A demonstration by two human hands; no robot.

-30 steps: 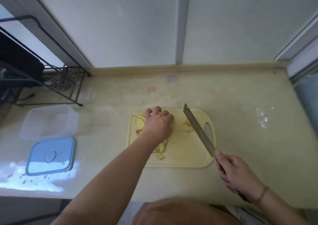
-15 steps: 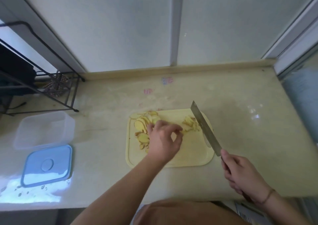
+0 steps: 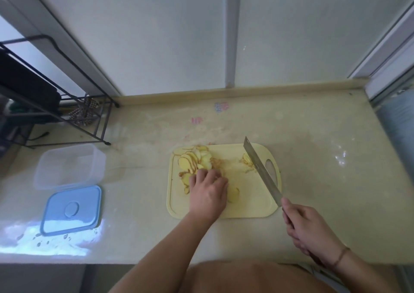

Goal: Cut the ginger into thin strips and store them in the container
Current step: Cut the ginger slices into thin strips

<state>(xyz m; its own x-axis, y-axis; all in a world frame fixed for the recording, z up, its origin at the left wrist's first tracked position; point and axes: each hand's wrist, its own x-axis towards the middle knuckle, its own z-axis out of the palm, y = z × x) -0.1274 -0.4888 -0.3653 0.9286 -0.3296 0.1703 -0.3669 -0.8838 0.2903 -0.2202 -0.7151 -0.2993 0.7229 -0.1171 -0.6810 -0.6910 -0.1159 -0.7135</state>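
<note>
now that the left hand has slid from the upper left of the cutting board down to its middle, the fan of ginger slices it was covering a second ago lies exposed along the board's upper left corner. its fingers are curled down over a few slices at the centre of the frame, seemingly gathering or stacking them; whether it actually pinches any i cannot tell. one loose slice sits just right of that hand. the right hand is wrapped around the handle of the cleaver, whose blade has stayed over the right side of the board, slanting up toward a small heap of cut strips. the clear container waits at the left of the frame on the counter, with no ginger visible inside, its blue lid lying just below it. judging by this, slicing is mostly done and stripping has only begun; storing is not yet started.
</note>
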